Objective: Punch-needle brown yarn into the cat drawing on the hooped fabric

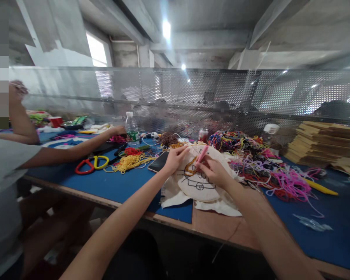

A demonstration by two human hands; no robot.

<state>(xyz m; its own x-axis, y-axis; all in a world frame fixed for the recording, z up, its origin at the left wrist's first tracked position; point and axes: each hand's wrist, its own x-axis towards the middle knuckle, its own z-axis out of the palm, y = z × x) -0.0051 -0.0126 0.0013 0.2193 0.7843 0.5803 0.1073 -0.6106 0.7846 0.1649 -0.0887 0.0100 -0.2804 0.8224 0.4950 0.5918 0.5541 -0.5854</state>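
Note:
A white cloth stretched on a round embroidery hoop (201, 192) lies at the table's front edge, with black line drawing and a patch of brown-gold yarn stitching (190, 166) on it. My right hand (214, 171) is closed around a pink punch needle (202, 154), its lower end near the stitching; the tip is hidden by my fingers. On the hoop's upper left rim, my left hand (176, 159) grips the edge, fingers over the cloth. Loose cloth corners spread below the hoop. Beside my left hand lies a phone (159, 162), partly covered.
Tangled coloured yarn (280, 179) heaps at right, near stacked brown paper (321, 144) and a yellow tool (321, 186). Leftward are yellow yarn (128, 162), red-and-yellow-handled scissors (86, 166), a bottle (132, 128) and a co-worker's arm (76, 149). A perforated metal screen (175, 85) stands behind.

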